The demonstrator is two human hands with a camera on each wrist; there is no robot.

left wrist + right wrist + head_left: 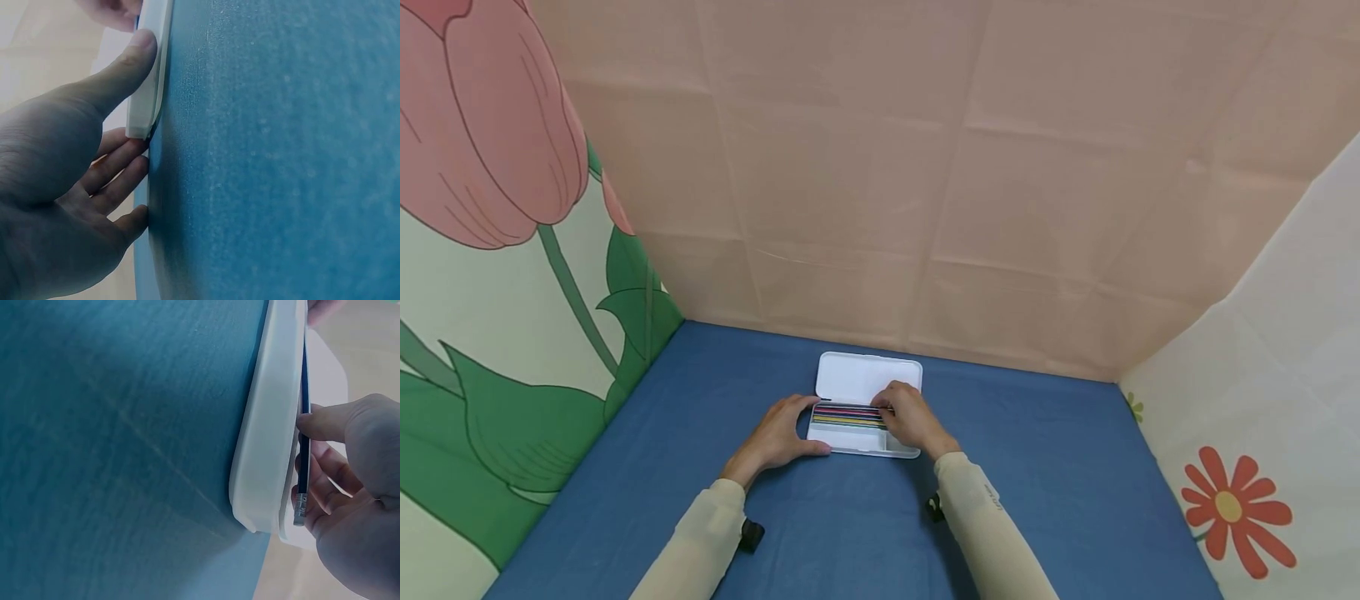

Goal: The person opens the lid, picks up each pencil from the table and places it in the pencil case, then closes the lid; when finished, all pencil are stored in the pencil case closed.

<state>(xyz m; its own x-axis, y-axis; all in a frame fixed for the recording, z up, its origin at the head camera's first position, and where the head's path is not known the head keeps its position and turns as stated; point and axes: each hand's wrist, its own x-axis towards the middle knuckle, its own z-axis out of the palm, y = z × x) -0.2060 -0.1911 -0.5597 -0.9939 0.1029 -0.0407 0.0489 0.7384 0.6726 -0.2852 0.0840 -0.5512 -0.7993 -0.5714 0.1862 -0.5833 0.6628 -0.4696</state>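
Note:
An open white pencil case lies on the blue table, its lid folded back toward the far side. Several coloured pencils lie side by side in its tray. My left hand holds the left end of the case, thumb on the near wall and fingers round toward the far side. Over the right part of the tray, my right hand pinches a dark pencil between thumb and fingers. The pencil's silver end points out past the fingers in the right wrist view, just above the case's rim.
The blue tabletop surrounds the case. Behind it rises a tan backdrop. A panel with a printed tulip stands at the left, and one with a red flower at the right.

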